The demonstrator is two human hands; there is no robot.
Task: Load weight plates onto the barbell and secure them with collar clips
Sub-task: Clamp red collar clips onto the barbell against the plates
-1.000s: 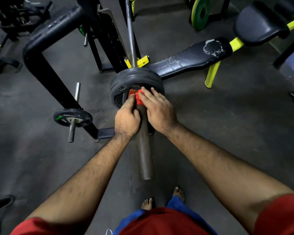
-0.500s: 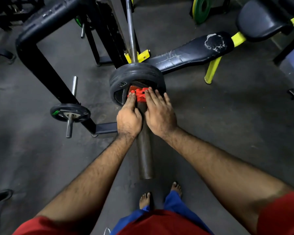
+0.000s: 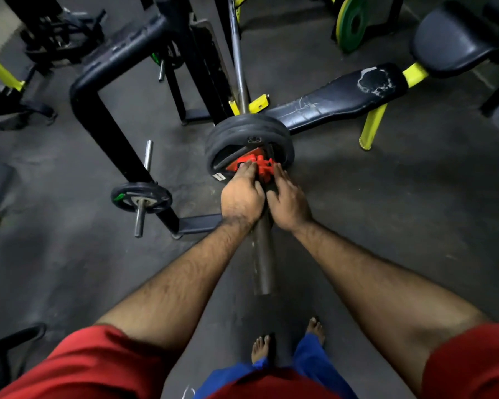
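A barbell rests on a rack, its steel sleeve (image 3: pixel 262 263) pointing toward me. Black weight plates (image 3: pixel 248 131) sit stacked on the sleeve. A red collar clip (image 3: pixel 257 165) is on the sleeve right against the outer plate. My left hand (image 3: pixel 242 194) grips the left side of the clip, fingers curled over it. My right hand (image 3: pixel 288 203) holds the clip's right side, fingertips on the red plastic. Both hands cover the sleeve just behind the clip.
A black rack frame (image 3: pixel 110 131) stands to the left, with a small plate (image 3: pixel 141 197) on a storage peg. A worn black bench pad (image 3: pixel 337 96) with yellow legs lies to the right. A green plate (image 3: pixel 352 24) leans at the back. My bare feet (image 3: pixel 288 341) stand below the sleeve end.
The view has shifted, so the barbell end sits further right in frame. Both hands stay on the red clip, now pushed closer against the outer plate.
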